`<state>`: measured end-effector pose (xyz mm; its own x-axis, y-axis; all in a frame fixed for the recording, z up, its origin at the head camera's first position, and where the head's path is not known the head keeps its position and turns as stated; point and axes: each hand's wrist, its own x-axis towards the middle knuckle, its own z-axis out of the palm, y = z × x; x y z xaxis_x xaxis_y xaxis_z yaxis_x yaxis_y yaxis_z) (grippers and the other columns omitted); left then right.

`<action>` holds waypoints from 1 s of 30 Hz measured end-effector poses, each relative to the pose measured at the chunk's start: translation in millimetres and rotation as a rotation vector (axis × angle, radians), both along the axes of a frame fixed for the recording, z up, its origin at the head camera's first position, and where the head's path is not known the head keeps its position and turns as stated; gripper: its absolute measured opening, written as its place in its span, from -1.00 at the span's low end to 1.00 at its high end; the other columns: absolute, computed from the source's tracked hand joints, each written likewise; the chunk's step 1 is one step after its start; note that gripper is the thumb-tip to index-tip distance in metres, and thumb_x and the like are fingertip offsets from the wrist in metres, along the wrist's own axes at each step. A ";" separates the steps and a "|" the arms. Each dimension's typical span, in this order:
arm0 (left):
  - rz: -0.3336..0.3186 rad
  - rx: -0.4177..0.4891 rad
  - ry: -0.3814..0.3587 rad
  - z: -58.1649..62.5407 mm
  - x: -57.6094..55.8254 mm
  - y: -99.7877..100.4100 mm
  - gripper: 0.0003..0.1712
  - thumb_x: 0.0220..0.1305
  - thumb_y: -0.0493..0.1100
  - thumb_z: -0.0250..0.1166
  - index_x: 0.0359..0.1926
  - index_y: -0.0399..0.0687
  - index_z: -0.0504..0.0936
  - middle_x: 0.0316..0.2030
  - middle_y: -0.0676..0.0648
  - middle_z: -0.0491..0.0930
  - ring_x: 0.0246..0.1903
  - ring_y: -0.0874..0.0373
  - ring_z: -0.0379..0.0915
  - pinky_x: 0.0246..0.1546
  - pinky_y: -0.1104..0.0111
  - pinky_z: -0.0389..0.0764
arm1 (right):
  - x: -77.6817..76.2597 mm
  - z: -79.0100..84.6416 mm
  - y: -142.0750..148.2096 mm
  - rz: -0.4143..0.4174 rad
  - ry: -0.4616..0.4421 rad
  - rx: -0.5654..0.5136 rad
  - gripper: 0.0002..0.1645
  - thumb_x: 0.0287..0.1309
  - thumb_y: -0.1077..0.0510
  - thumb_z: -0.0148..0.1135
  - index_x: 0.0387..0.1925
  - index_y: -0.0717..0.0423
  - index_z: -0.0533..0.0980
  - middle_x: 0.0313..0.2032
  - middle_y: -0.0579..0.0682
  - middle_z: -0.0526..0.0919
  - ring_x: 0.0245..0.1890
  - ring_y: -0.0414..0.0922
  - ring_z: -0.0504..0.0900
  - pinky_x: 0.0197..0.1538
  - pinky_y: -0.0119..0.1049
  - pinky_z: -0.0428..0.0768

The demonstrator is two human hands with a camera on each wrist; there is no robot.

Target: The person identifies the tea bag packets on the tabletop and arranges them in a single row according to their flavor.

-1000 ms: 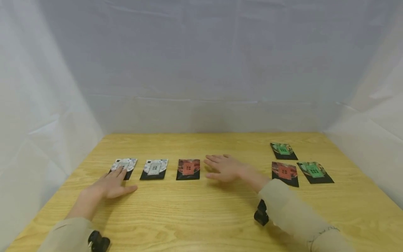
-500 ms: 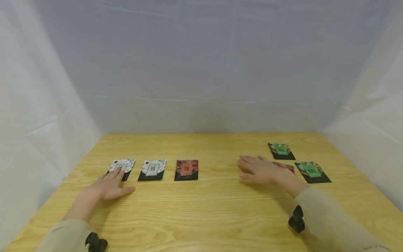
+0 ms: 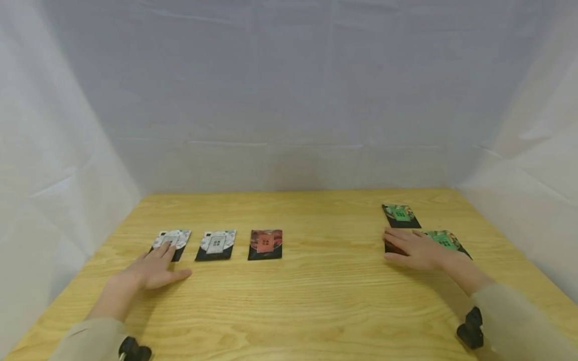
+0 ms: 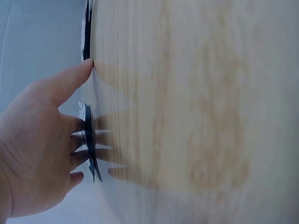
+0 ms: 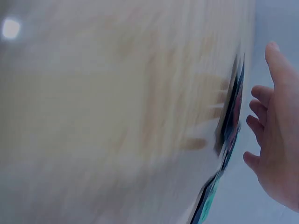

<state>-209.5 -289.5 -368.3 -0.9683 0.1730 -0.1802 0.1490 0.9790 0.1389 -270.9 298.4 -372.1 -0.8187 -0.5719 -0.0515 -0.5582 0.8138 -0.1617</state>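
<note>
My left hand (image 3: pixel 146 271), fingers straight, rests its fingertips on a white-and-black flat packet (image 3: pixel 178 237) at the left of the table. In the left wrist view its thumb tip meets the wood, and the packet (image 4: pixel 88 135) lies edge-on under the fingers. At the right, my right hand (image 3: pixel 420 251) hovers with outstretched fingers over a red-and-black packet (image 3: pixel 392 246), covering most of it. The right wrist view shows a gap between those fingers and the packet (image 5: pixel 232 105). Beside that hand lies a green-labelled packet (image 3: pixel 447 239), partly covered.
A second white packet (image 3: pixel 215 245) and another red one (image 3: pixel 265 244) lie in a row beside the left one. Behind my right hand is another green packet (image 3: pixel 401 215). Pale sheeting (image 3: pixel 289 100) walls the wooden table (image 3: pixel 289 306) at the back and sides.
My right hand has moved right, from beside the middle red packet to above the right-hand red one, with nothing in it. The left hand has stayed on its packet.
</note>
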 end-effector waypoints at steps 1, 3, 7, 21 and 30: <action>0.000 -0.002 0.000 -0.1 0.0 -0.1 0.14 0.21 0.39 0.00 0.25 -0.67 0.04 0.25 -0.62 -0.08 0.23 -0.51 -0.13 0.18 -0.27 -0.03 | 0.9 -0.6 4.2 -0.003 0.003 0.003 -0.15 0.29 -0.29 -0.12 0.38 0.19 0.12 0.36 0.23 0.09 0.31 0.25 0.09 0.22 0.34 0.00; 0.003 -0.002 0.001 -0.1 -0.1 -0.4 0.14 0.21 0.39 0.00 0.25 -0.67 0.04 0.25 -0.62 -0.08 0.23 -0.51 -0.13 0.19 -0.27 -0.04 | 2.7 -1.8 11.9 -0.003 0.005 0.000 -0.17 0.29 -0.28 -0.10 0.37 0.19 0.13 0.36 0.24 0.10 0.30 0.26 0.11 0.19 0.35 0.04; 0.007 -0.002 0.000 -0.3 -0.1 -1.2 0.14 0.21 0.39 0.00 0.25 -0.67 0.04 0.26 -0.62 -0.08 0.23 -0.51 -0.14 0.19 -0.27 -0.04 | 9.3 -0.3 23.1 0.011 -0.004 -0.027 -0.19 0.30 -0.22 -0.06 0.36 0.22 0.14 0.35 0.25 0.11 0.28 0.30 0.13 0.18 0.35 0.07; 0.008 0.000 0.002 0.8 0.8 -1.3 0.15 0.20 0.40 0.00 0.25 -0.67 0.05 0.25 -0.62 -0.08 0.22 -0.51 -0.13 0.18 -0.27 -0.03 | 21.8 -3.0 48.5 0.022 0.006 0.005 -0.22 0.28 -0.19 0.00 0.32 0.27 0.22 0.32 0.29 0.16 0.25 0.32 0.18 0.12 0.30 0.23; -0.004 0.005 0.002 -1.7 -1.4 -1.7 0.16 0.20 0.41 -0.01 0.24 -0.68 0.05 0.25 -0.62 -0.08 0.23 -0.51 -0.13 0.19 -0.27 -0.04 | 22.3 -1.3 46.2 0.011 0.026 0.040 -0.29 0.35 -0.17 -0.11 0.31 0.24 0.23 0.31 0.25 0.20 0.26 0.30 0.18 0.17 0.30 0.15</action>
<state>-210.8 -291.2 -370.0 -0.9680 0.1778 -0.1772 0.1533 0.9777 0.1433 -248.6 344.6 -373.5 -0.8137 -0.5788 -0.0536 -0.5708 0.8131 -0.1145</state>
